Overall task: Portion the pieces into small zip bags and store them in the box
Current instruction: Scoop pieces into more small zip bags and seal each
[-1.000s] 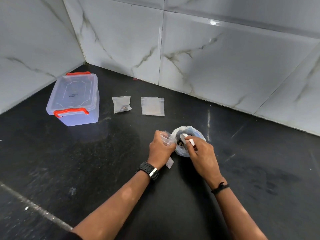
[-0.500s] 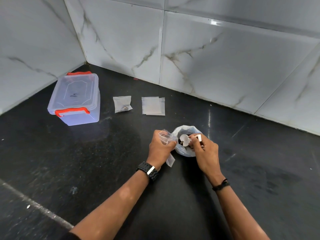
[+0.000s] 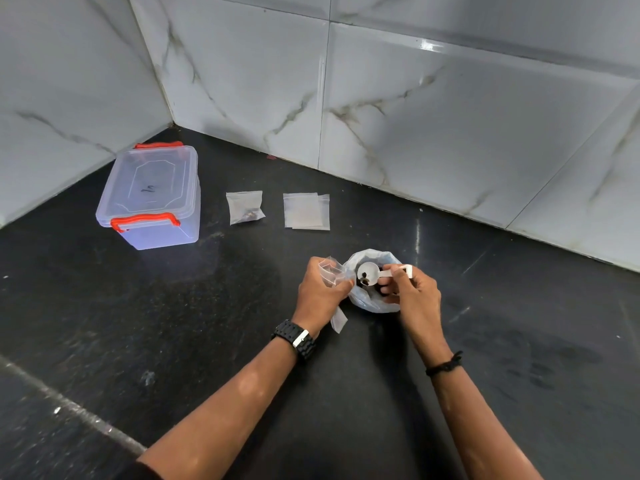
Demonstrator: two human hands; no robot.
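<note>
My left hand (image 3: 320, 293) grips a small clear zip bag (image 3: 333, 272) with its mouth held open toward the right; the bag's lower end hangs below the hand. My right hand (image 3: 414, 294) holds a white scoop (image 3: 369, 273) by its handle, with a few dark pieces in its bowl, just right of the bag's mouth. The scoop sits over a larger open plastic bag (image 3: 375, 301) of dark pieces on the black counter. A clear box (image 3: 152, 199) with orange latches and its lid on stands at the far left.
One small zip bag with pieces (image 3: 245, 206) lies right of the box. A little stack of flat empty zip bags (image 3: 306, 211) lies beside it. Marble-tiled walls (image 3: 415, 109) close the counter at the back and left corner.
My right hand has lifted the scoop out of the big bag with pieces in it and brought it left toward the small bag's mouth. The left hand has stayed in place.
</note>
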